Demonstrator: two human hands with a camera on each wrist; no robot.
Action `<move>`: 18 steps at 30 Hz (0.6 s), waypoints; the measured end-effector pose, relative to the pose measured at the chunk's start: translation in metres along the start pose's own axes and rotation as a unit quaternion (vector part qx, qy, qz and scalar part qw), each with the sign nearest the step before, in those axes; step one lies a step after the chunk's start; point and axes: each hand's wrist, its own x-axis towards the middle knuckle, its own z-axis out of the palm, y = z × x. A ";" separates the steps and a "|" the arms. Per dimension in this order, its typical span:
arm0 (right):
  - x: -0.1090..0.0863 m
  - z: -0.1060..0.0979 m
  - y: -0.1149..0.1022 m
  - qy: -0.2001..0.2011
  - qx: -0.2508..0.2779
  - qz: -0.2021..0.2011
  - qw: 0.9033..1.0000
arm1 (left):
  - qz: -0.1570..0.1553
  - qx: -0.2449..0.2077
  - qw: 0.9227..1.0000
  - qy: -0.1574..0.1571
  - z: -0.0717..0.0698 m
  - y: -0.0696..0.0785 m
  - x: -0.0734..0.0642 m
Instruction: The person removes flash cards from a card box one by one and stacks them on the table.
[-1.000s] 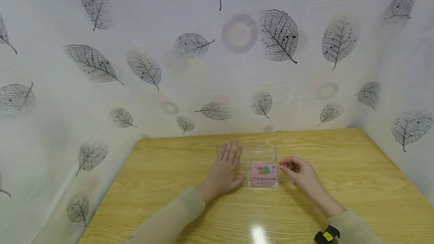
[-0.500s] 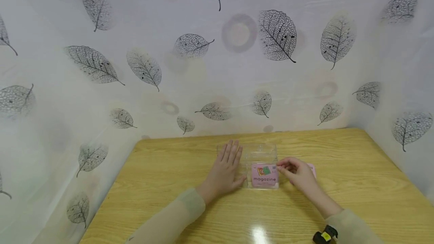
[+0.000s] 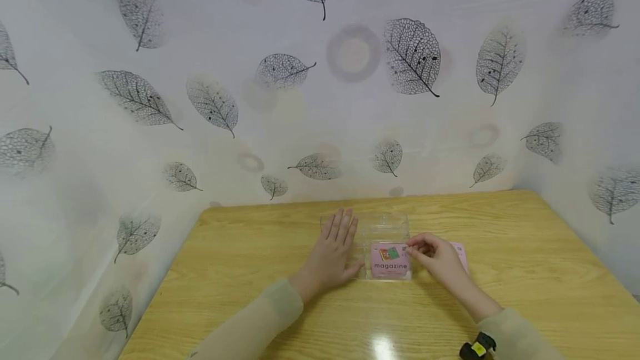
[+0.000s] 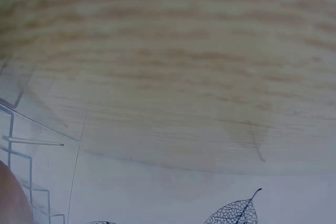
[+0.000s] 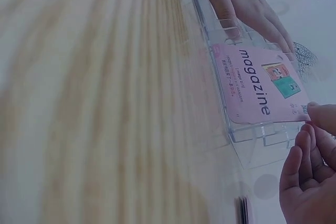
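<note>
A pink flash card (image 3: 390, 260) printed "magazine" leans in a clear stepped plastic stand (image 3: 384, 231) on the table. My right hand (image 3: 440, 257) pinches the card's upper right corner; in the right wrist view the thumb (image 5: 321, 116) lies on the card's face near its printed code, fingers behind the edge. My left hand (image 3: 330, 254) rests with straight fingers over the stand's left part, thumb beside the card. Some of the stand is hidden under that hand. In the left wrist view, only the stand's stepped edge (image 4: 39, 189) and a bit of skin show.
More pink cards (image 3: 460, 257) stand just right of my right hand, partly hidden by it; the right wrist view shows them edge-on as a thin stack (image 5: 244, 211). The wooden table (image 3: 240, 249) ends at a leaf-printed curtain (image 3: 300, 121) behind and at both sides.
My right hand has shifted slightly left, from beside the stand's right edge to the card's upper right corner. The pink cards behind it show more. My left hand has stayed put.
</note>
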 end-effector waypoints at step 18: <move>-0.007 0.008 -0.002 0.020 -0.017 0.009 1.000 | 0.006 0.003 1.000 0.023 0.004 0.002 -0.005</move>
